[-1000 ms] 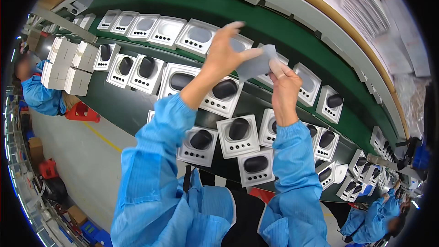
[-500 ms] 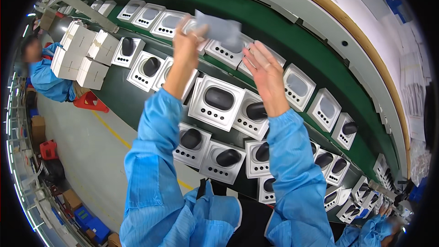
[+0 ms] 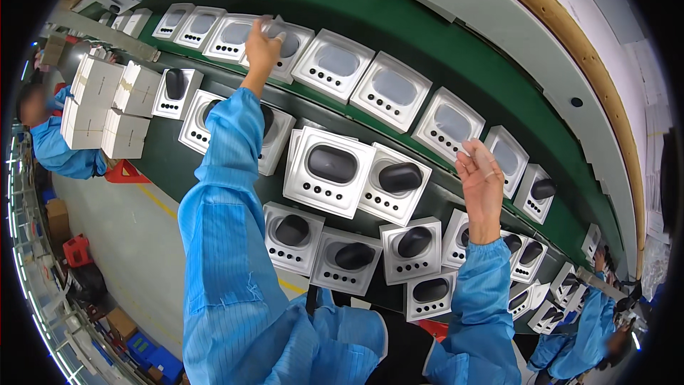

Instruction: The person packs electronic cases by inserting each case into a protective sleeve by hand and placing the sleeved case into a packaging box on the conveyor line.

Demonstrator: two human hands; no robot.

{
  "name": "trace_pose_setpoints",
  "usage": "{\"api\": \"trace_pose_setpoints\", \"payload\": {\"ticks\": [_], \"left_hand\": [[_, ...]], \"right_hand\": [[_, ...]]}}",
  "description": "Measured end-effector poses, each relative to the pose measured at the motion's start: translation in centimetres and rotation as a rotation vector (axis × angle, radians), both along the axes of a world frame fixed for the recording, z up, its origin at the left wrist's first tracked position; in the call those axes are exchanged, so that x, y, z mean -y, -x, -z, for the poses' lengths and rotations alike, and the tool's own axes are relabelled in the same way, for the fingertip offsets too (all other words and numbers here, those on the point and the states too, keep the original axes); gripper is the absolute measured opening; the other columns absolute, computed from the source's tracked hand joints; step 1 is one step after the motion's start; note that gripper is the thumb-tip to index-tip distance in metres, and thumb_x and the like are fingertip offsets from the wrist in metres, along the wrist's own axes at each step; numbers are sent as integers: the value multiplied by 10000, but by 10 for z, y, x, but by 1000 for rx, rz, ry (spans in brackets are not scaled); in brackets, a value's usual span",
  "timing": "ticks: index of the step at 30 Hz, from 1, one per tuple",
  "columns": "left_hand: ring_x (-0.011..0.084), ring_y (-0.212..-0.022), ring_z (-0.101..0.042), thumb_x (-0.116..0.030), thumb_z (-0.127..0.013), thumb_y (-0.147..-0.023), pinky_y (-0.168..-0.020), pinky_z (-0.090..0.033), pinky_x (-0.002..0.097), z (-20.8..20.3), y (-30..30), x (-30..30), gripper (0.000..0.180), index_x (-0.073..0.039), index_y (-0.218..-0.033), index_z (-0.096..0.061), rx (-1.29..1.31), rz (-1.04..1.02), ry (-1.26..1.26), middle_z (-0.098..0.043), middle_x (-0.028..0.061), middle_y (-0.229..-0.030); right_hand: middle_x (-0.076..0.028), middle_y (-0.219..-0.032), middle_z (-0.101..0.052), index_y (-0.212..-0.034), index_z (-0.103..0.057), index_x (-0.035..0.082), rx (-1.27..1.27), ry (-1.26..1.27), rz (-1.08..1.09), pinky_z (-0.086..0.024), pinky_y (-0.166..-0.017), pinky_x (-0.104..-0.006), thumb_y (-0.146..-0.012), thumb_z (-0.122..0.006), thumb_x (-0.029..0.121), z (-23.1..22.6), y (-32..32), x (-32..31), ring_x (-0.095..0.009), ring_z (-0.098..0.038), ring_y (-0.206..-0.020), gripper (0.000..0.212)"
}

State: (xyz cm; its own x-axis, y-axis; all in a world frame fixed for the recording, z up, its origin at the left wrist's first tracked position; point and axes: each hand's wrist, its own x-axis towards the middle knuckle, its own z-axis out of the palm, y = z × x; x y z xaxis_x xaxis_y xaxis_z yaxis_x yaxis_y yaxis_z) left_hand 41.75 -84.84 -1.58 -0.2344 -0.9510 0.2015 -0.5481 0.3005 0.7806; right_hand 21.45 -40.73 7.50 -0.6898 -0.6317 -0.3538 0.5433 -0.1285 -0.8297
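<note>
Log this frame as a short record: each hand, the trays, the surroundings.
Left hand: over a white back-row tray; translucent sheet at its fingertips; blurred, grip unclear
Left hand point
Right hand: open, fingers loosely curled, near the back row's right part; no held item visible
Back row: white trays on a green surface; rightmost visibly has a black oval piece
Nearer trays: white, with black oval pieces
Left side: stacked white boxes
Others: blue-sleeved people at both sides

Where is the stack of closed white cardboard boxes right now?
In the head view, the stack of boxes is at the left, between a co-worker's blue sleeve and a white tray holding a black oval device.
</note>
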Motion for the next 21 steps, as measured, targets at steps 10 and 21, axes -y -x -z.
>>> {"api": "trace_pose_setpoints", "payload": {"ticks": [10,21], "left_hand": [[390,-884,-630,-295,-742,-781,-792,-496,472,23,-27,21,356,-6,-970,-659,496,-10,394,-637,218,-960],[427,-918,-620,-461,-611,-851,-836,-476,499,52,-37,80,458,-17,-914,-703,818,275,413,-668,237,-937]], "right_hand": [[-142,-1103,-662,-1164,-617,-17,-25,-13,46,-523,-833,-327,-947,-561,110,2,-3,0,-213,-657,-922,258],[-147,-1058,-670,-1164,-603,-54,-166,-121,193,-531,-794,-295,-957,-539,96,-10,20,-86,-208,-666,-891,264]]}}
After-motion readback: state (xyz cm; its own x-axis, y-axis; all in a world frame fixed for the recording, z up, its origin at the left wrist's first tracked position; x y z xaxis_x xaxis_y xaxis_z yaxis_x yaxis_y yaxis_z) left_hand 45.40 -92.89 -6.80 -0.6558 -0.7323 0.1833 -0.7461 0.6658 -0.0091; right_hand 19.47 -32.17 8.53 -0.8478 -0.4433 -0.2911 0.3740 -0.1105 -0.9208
